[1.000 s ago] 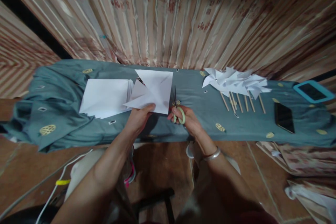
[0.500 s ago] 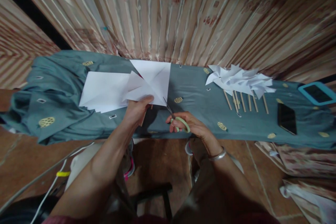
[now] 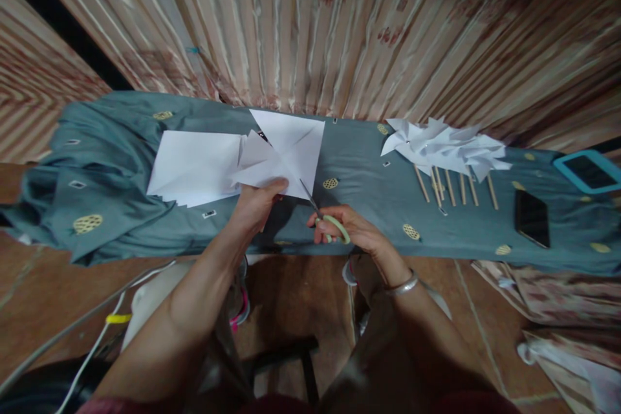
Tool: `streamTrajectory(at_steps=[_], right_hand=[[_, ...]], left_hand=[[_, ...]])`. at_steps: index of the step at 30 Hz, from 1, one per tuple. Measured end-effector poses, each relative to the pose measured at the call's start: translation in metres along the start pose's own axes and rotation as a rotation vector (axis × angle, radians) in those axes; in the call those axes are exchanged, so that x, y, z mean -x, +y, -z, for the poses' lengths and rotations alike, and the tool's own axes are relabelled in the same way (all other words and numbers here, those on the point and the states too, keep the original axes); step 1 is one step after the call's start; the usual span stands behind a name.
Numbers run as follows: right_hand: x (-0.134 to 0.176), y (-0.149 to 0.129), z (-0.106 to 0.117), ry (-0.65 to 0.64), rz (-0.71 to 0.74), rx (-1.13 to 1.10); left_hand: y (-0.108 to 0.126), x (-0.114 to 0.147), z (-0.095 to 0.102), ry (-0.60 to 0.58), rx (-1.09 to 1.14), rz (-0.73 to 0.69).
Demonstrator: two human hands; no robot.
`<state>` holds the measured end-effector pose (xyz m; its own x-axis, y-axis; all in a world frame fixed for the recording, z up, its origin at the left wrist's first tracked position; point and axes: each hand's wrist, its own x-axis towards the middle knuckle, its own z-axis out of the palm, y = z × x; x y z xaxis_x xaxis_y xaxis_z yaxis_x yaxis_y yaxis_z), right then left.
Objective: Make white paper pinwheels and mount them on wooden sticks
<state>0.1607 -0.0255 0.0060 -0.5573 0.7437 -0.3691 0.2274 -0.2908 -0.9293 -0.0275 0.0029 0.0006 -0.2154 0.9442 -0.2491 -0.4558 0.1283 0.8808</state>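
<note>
My left hand (image 3: 259,202) is closed on the lower edge of a white paper sheet (image 3: 298,142), thumb on top. Slits run inward from the sheet's corners, and its left flaps overlap a stack of white paper (image 3: 196,165). In my right hand (image 3: 349,226) is a pair of scissors (image 3: 334,225) with light green handles. Their blades lie at the sheet's lower right corner, pointing up and left toward its middle. The fingers of my right hand go round the handle loops.
A row of white paper pinwheels (image 3: 451,149) on wooden sticks (image 3: 450,189) lies to the right. Beyond are a black phone (image 3: 532,218) and a blue-framed tablet (image 3: 589,171). A green patterned cloth (image 3: 354,168) covers the narrow table; a pleated curtain (image 3: 310,32) hangs behind.
The paper sheet has shifted slightly right and turned a little in my left hand. The scissor blades now reach in at its lower right corner; my right hand has barely moved.
</note>
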Motion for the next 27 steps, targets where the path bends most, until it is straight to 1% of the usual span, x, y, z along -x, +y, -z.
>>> streamTrajectory(at_steps=[6, 14, 21, 27], right_hand=[[0.0002, 0.0002, -0.0003, -0.007, -0.002, -0.005], [-0.0026, 0.0042, -0.0005, 0.005, -0.023, -0.04], [-0.0039, 0.0064, -0.0008, -0.001, -0.038, -0.101], [-0.0031, 0.0043, -0.0011, 0.009, -0.045, -0.057]], left_hand=[[0.0022, 0.0005, -0.0007, 0.021, 0.015, -0.018], [0.0017, 0.0, 0.0001, 0.017, 0.031, -0.049], [-0.0013, -0.0045, 0.0039, -0.005, -0.028, -0.044], [-0.006, -0.0028, 0.0052, -0.048, -0.133, -0.033]])
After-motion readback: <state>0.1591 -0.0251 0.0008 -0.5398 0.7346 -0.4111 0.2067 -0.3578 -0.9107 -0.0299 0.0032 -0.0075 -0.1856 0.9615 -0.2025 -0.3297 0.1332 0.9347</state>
